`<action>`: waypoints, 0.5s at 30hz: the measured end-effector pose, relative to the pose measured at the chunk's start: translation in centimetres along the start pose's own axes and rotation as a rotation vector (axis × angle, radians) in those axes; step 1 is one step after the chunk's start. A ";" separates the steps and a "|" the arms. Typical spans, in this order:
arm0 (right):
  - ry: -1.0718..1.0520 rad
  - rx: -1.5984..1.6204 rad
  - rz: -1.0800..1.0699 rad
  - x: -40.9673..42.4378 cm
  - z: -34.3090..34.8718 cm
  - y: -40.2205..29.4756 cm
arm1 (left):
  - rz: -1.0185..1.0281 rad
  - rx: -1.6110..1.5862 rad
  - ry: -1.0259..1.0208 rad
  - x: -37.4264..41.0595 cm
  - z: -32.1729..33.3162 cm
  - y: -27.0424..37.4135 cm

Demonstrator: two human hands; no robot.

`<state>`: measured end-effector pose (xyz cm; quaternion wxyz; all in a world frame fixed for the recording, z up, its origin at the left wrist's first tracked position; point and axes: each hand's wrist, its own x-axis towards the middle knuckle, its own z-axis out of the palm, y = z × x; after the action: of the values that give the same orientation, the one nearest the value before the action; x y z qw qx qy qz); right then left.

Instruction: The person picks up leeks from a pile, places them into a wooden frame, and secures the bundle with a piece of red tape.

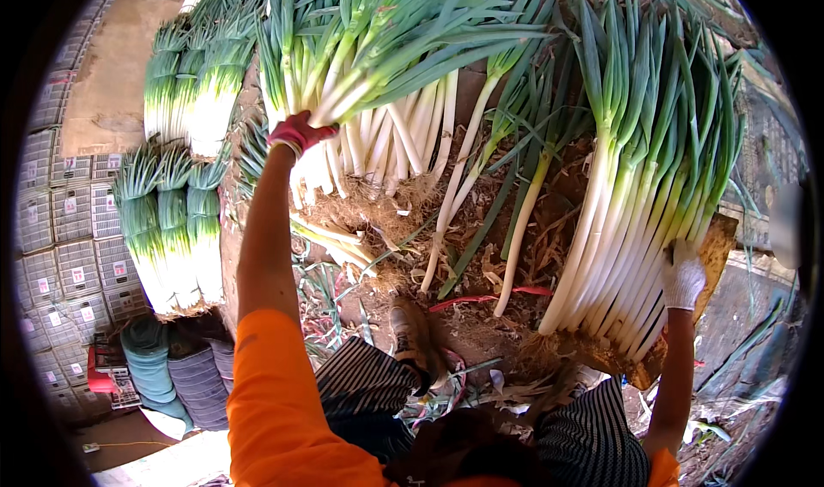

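My left hand (302,134), in a red glove, is closed around the upper white stems of a few long green onions (351,97). Their green leaves fan up and to the right over a heap of loose green onions (380,142) with roots still on. On the right, my right hand (683,274), in a white knitted glove, rests against the stems at the right side of a row of green onions (621,249). That row lies side by side on a worn wooden board (714,245), root ends toward me. My right fingertips are partly hidden among the stems.
Tied green onion bundles (170,229) stand at left, before stacked plastic crates (71,213). Rolled fabric (145,365) sits lower left. A few single green onions (524,229), dry husks and a red strip (463,300) litter the ground near my shoe (409,332).
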<state>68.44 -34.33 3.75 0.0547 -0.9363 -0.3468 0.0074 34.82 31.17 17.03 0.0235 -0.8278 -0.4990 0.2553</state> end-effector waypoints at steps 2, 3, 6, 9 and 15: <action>0.009 -0.009 0.007 -0.3 0.2 0.5 | 0.007 -0.060 0.016 -3.9 1.1 3.7; 0.019 -0.009 0.003 -0.2 0.5 0.6 | -0.050 0.021 0.100 -4.8 1.7 4.3; 0.034 0.028 -0.053 0.1 0.0 0.3 | -0.048 -0.105 0.279 -4.6 4.4 2.2; 0.001 0.098 0.017 -0.1 -1.2 -0.2 | -0.046 -0.388 0.276 -10.5 0.9 5.4; 0.103 0.455 0.120 -0.9 -4.1 -3.0 | -0.030 -1.254 -0.253 -21.9 -1.4 13.8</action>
<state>66.06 -33.07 8.12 0.2813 -0.9179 -0.2769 0.0406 38.54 6.19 22.94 -0.5208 -0.6406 -0.5641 0.0103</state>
